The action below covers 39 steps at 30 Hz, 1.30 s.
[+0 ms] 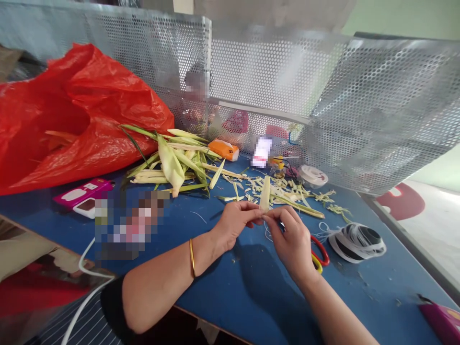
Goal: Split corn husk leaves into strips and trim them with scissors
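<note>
Both hands meet over the blue table (230, 292), pinching a pale green leaf strip (265, 192) that stands upright between the fingertips. My left hand (235, 223) wears a gold bangle at the wrist, and its fingers are closed on the strip's base. My right hand (292, 239) pinches the same base from the right. A thin white thread (268, 235) hangs below the hands. Red-and-yellow handled scissors (319, 254) lie just under my right hand.
A pile of green leaves (176, 163) and cut scraps (298, 196) lies behind the hands. A red plastic bag (72, 115) fills the left. A spool of white thread (357, 239) sits at the right. Perforated metal screens (359, 105) wall the table's back.
</note>
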Motion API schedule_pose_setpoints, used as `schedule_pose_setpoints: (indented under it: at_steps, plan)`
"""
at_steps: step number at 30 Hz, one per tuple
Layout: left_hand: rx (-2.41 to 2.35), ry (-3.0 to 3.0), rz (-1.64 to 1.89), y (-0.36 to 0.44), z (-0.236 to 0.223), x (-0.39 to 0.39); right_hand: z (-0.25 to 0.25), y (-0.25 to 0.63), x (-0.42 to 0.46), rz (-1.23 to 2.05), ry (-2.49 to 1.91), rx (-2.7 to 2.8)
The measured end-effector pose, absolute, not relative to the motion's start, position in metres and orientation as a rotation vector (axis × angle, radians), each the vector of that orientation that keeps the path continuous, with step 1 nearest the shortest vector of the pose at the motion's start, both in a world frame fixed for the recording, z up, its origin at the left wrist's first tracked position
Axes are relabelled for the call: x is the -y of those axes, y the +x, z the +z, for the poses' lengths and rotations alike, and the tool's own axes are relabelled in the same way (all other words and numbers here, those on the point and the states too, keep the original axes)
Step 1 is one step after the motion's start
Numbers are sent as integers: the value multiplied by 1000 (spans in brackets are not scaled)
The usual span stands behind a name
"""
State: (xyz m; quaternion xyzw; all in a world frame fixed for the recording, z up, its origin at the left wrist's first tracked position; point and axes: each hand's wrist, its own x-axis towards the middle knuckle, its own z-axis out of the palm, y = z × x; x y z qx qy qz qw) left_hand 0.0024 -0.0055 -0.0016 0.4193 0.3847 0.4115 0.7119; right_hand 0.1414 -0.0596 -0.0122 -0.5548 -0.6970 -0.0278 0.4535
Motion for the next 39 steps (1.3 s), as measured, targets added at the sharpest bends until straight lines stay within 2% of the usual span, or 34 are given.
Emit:
schedule_pose_setpoints:
  at_steps: [9,22,30,36,39]
  plan:
    - [-820,1051,962,4,-4,7,-13,141,54,455,-1408,1371]
    - [-792,971,939,7,-7,6,-14,143,51,782,-1230,1019]
    - [-865,1201,945,4,-2,6,-15,139,51,749,-1256,1081]
    - [-834,1007,882,1,-3,3,-16,144,56,253,-1309,1586]
    - [-822,930,869,1,-4,2,-14,147,57,118,-1252,1810]
